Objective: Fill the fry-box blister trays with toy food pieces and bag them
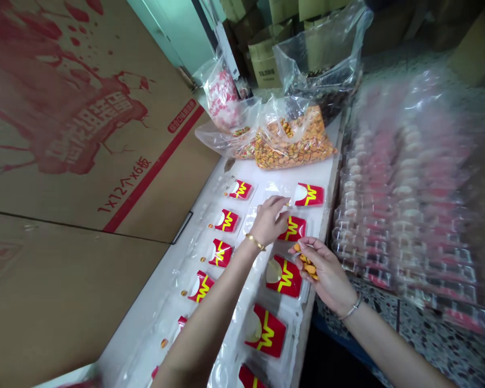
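Note:
My right hand is cupped around several small orange disc-shaped pieces, some showing between thumb and fingers. It is beside the right row of clear plastic trays, near a red fries box with a yellow zigzag mark. My left hand, with a gold bracelet, reaches over the same row. Its fingers are bent together over another red fries box; a tiny yellowish spot shows at the fingertips, too small to name. In the left row, small round orange pieces lie beside red boxes.
A large clear bag of orange pieces lies at the table's far end. Behind it are a pink-and-white bag and a bag of dark pieces. Large cardboard boxes stand left. Stacked filled trays are blurred at right.

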`<state>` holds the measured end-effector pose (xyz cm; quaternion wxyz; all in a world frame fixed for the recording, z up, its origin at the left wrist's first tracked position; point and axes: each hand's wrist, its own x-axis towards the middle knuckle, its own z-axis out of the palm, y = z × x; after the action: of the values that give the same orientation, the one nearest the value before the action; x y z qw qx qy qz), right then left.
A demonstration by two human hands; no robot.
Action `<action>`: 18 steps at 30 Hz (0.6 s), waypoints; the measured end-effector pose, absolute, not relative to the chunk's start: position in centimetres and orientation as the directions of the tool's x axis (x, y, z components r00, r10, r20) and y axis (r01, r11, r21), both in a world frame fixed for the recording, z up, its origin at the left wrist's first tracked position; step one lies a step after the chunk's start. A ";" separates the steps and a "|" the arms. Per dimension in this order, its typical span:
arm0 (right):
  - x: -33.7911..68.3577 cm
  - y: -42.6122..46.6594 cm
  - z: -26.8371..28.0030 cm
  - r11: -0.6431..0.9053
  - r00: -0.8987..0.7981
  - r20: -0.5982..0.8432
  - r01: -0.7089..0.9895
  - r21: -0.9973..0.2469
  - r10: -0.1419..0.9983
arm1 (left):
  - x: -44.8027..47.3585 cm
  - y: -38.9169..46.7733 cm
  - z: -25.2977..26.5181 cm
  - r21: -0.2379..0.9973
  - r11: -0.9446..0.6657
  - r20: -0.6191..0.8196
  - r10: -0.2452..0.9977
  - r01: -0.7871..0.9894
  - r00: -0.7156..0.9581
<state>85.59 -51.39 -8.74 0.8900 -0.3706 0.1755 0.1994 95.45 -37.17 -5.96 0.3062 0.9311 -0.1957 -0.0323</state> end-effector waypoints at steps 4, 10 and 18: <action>83.9 -51.4 -8.0 0.649 0.845 -0.460 -0.515 -0.560 0.273 | 88.3 -36.8 -3.4 0.755 -0.579 0.026 -0.442 -0.308 0.896; 80.9 -50.1 -7.9 0.639 0.797 -0.479 -0.591 -0.492 0.368 | 83.0 -35.5 -4.7 0.814 -0.577 0.034 -0.055 -0.060 0.998; 79.7 -50.7 -7.8 0.656 0.796 -0.458 -0.594 -0.466 0.396 | 87.9 -33.3 -8.6 0.718 -0.694 0.096 0.166 0.048 0.981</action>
<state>79.70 -50.74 -7.83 0.8957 -0.3095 0.1600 0.2764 87.93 -33.26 -8.63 0.3866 0.9172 0.0583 0.0767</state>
